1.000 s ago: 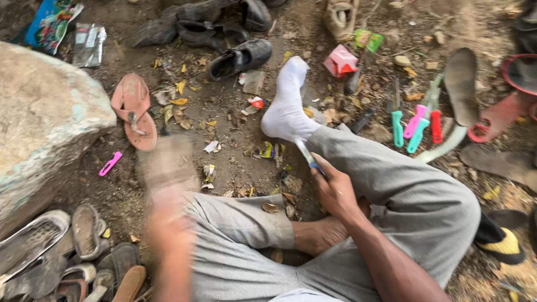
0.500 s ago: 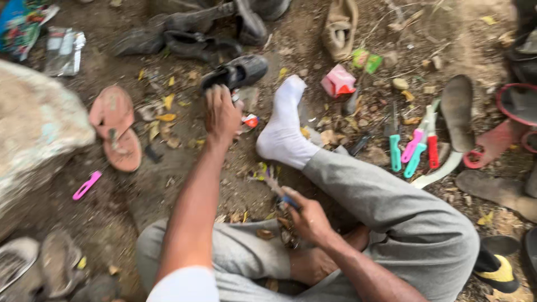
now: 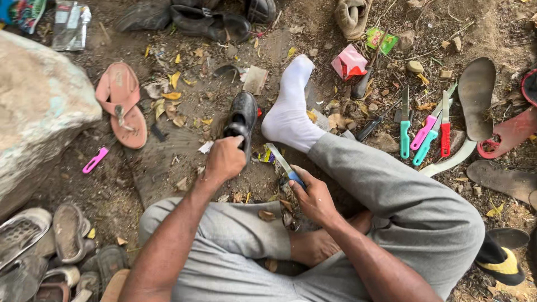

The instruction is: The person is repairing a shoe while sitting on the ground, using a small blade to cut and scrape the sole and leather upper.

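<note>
— Sitting on bare dirt ground, is that where the person works?

— Yes, cross-legged in grey trousers, one white-socked foot stretched forward. The soil is littered with dry leaves, pebbles and scraps.

— What has the left hand got?

— It is clenched around the heel end of a black shoe, which lies on the dirt just beside the socked foot, toe pointing toward the far edge of the ground.

— And the right hand?

— Its fingers are wrapped around the blue handle of a knife, blade angled up and leftward, near the shoe but not touching it (the tip hangs over a small yellow scrap).

— What lies around?

— Toward the left edge, a big pale rock, with a pink sandal next to it and a pink-handled tool closer in. In the near left corner, a heap of worn sandals.

— And to the right?

— A row of coloured-handled knives in teal, pink and red, laid beside a loose dark sole. A pink packet sits beyond the foot.

— The far edge?

— More dark shoes, and a tan shoe near the far right corner. It is all outdoors, no floor or walls in sight.
</note>
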